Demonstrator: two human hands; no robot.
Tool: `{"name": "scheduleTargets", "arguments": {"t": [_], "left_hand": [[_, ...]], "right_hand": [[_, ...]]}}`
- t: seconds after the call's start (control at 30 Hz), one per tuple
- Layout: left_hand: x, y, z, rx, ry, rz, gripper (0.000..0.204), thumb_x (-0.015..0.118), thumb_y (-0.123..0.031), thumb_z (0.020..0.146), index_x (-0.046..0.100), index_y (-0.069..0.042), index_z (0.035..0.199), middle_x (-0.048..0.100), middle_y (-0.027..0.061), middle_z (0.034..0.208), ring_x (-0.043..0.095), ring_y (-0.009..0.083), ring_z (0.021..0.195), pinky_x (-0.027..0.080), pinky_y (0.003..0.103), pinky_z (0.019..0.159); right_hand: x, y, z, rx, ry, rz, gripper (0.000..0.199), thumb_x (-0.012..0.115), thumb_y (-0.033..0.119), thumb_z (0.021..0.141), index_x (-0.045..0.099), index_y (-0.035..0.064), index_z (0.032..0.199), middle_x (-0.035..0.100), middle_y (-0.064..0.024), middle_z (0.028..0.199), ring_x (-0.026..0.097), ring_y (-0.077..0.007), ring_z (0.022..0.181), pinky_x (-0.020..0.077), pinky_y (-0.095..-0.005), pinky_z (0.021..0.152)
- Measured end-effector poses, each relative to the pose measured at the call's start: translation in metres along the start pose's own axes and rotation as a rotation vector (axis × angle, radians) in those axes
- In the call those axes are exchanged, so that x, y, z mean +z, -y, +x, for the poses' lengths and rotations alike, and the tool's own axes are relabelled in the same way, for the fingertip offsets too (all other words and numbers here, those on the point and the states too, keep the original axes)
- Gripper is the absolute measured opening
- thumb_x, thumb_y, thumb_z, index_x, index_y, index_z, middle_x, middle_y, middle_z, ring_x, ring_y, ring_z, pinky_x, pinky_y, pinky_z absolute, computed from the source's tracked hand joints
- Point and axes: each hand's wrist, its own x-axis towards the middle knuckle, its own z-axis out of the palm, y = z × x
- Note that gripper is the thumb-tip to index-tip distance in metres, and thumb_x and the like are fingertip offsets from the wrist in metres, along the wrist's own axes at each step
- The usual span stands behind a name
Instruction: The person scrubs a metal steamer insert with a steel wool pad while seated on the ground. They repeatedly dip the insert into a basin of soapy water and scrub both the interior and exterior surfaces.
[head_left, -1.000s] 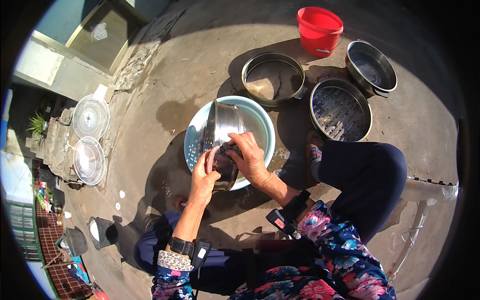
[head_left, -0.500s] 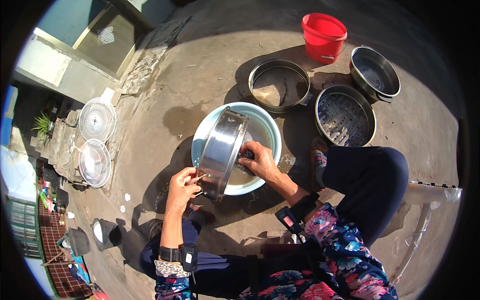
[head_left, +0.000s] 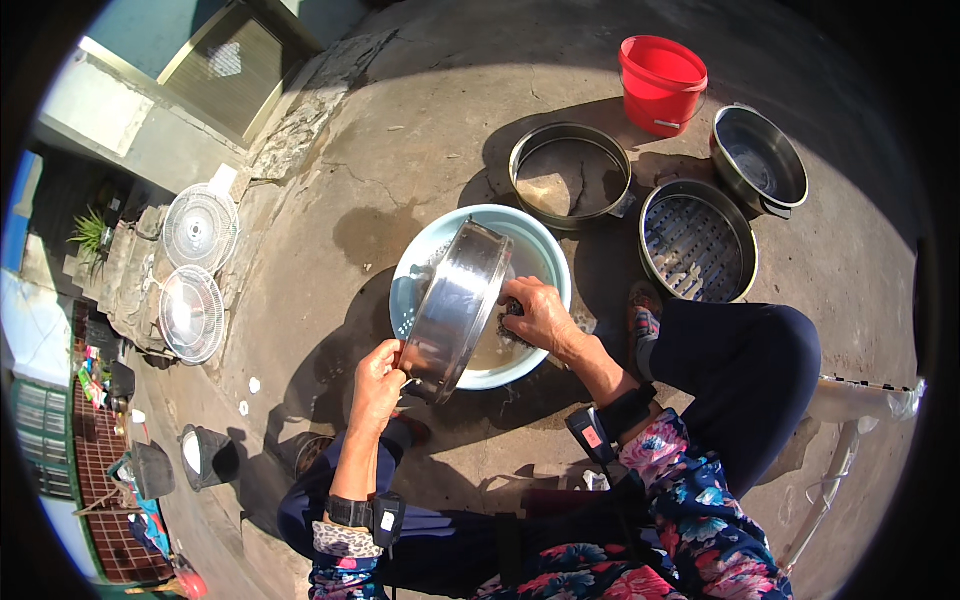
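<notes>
Scrubbing a steel steamer ring over the wash basin

The left hand (head_left: 378, 378) clamps the tilted steamer ring (head_left: 455, 310) at its lower rim, on edge in the pale blue basin (head_left: 545, 255); the right hand (head_left: 540, 312) presses a dark scrubber (head_left: 512, 310) inside it. Washing is mid-way, I judge — next calls for turning the ring to reach unscrubbed wall.

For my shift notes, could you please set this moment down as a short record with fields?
setting: outdoor concrete ground, sunlit
left hand: grips the rim of a steel steamer ring, tilted on edge over the basin
right hand: inside the ring, pressing a dark scrubber
basin: light blue, holding cloudy water
nearby: red bucket; empty steel ring; perforated steamer tray; steel pot
further left: two round lids leaning by a wall
</notes>
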Motion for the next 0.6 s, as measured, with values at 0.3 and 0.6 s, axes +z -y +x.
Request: {"name": "scheduleTargets", "arguments": {"t": [0.3, 0.6], "left_hand": [[-0.001, 0.020, 0.010, 0.074, -0.012, 0.054, 0.030, 0.039, 0.017, 0.069, 0.058, 0.000, 0.085, 0.059, -0.0003, 0.079, 0.053, 0.0061, 0.072, 0.040, 0.020, 0.065], [0.012, 0.007, 0.012, 0.177, -0.102, 0.208, 0.032, 0.060, -0.022, 0.094, 0.043, -0.008, 0.070, 0.037, -0.0070, 0.068, 0.033, 0.0037, 0.064, 0.029, 0.021, 0.055]], "right_hand": [[-0.020, 0.011, 0.012, 0.126, -0.595, 0.320, 0.023, 0.069, 0.002, 0.072, 0.061, 0.0017, 0.093, 0.062, -0.0093, 0.087, 0.061, -0.0204, 0.083, 0.0482, -0.0304, 0.078], [0.020, 0.050, -0.008, -0.310, -0.401, -0.037, 0.026, 0.073, 0.001, 0.070, 0.061, 0.0029, 0.093, 0.057, -0.0120, 0.098, 0.055, -0.0305, 0.089, 0.0469, -0.0372, 0.078]]}}
